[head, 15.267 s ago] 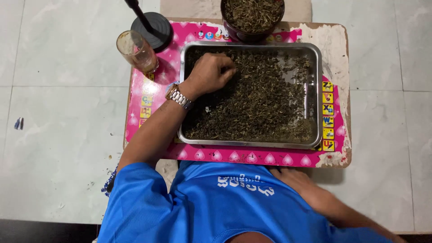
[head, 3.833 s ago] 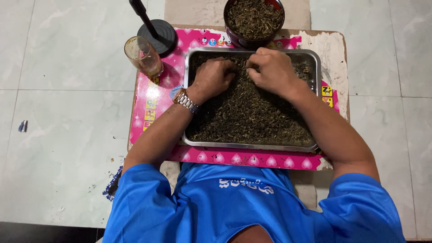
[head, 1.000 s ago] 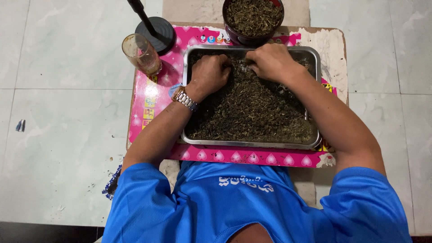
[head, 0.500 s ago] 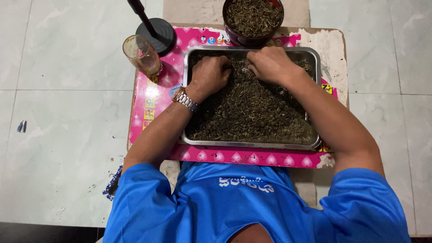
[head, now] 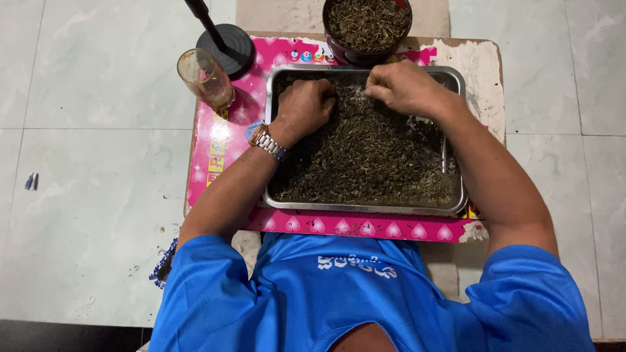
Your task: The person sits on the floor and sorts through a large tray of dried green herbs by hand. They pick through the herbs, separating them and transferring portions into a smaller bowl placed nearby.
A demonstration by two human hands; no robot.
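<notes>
A metal tray full of dark dried leaves lies on a small pink table. My left hand, with a metal watch on its wrist, rests curled on the leaves at the tray's far left. Over the far middle of the tray my right hand has its fingertips pinched down into the leaves. What the fingers hold, if anything, is hidden. A dark bowl heaped with the same leaves stands just beyond the tray.
An empty drinking glass stands at the table's far left, next to a round black stand base with a pole. Pale floor tiles surround the table, with a few crumbs near its left side.
Both hands stay at the far end of the tray, with only small shifts of the fingers in the leaves.
</notes>
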